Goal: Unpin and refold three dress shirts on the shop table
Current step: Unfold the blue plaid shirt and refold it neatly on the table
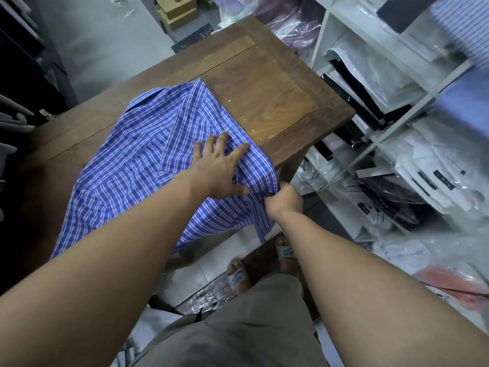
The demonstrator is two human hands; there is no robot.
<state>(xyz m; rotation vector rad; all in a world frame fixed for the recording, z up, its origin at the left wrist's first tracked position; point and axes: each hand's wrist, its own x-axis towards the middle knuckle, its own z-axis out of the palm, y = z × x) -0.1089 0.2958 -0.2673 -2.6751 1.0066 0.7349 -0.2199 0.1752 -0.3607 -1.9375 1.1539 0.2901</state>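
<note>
A blue and white checked dress shirt lies spread over the brown wooden table, its lower part hanging off the near edge. My left hand presses flat on the cloth near the table's near right corner, fingers spread. Just below that corner my right hand grips a bunched edge of the shirt in a fist. No other shirt lies on the table.
White shelves with shirts packed in clear plastic stand close on the right. Cardboard boxes and plastic bags sit on the floor beyond the table. Dark clothes hang at the left. My sandalled feet stand by the table's near edge.
</note>
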